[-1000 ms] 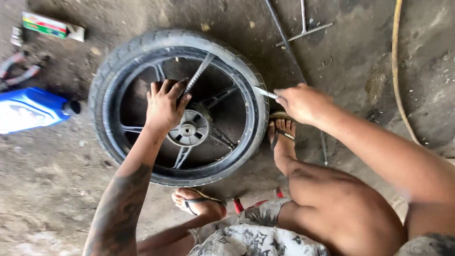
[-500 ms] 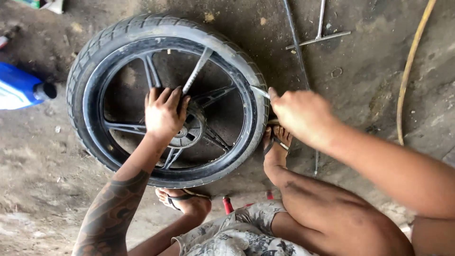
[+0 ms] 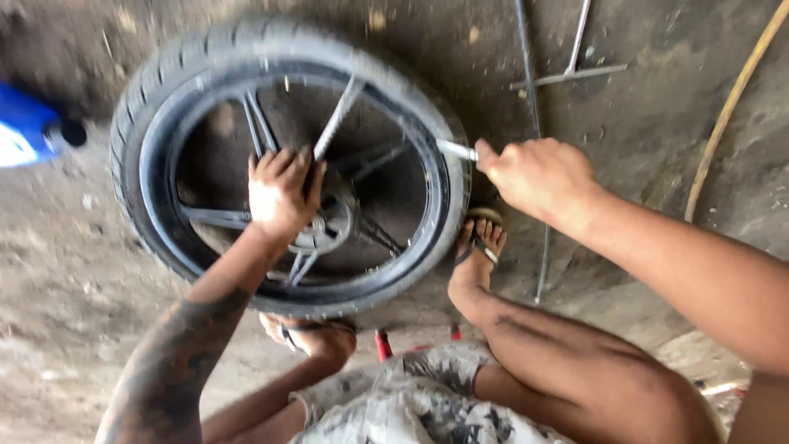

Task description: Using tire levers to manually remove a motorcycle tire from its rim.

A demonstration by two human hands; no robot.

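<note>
I'm looking down on a motorcycle wheel [image 3: 288, 164] lying flat on the dirty concrete floor [image 3: 657, 123], black tyre on a dark spoked rim, just in front of the crouching person's sandalled feet. The left hand [image 3: 281, 191] is pressing down, fingers spread and palm flat, on the spokes right beside the hub [image 3: 329, 222], gripping nothing, just bearing on the wheel. The right hand [image 3: 538, 174] is clenching around the handle end of a slim metal lever [image 3: 454, 150], whose tip is reaching the tyre's right edge where rubber meets rim (the picture is blurring here, so I cannot tell whether the tip is under the bead). To my eye, doing this well is calling for steady weight from that left palm so the wheel is not skating, and a shallow, controlled pry so the tip is not gouging the rim or slipping out. The right foot [image 3: 479, 242] is sitting just beside the tyre, helping to brace it. As for packaging, a blue plastic container with a black cap [image 3: 33, 131] is lying at the far left edge, well apart from the wheel, with a pale patch on its side. A cross-shaped metal wrench [image 3: 571, 72] and a thin rod [image 3: 534, 123] are lying beyond the wheel, and a yellowish hose [image 3: 731, 107] is curving along the right.
</note>
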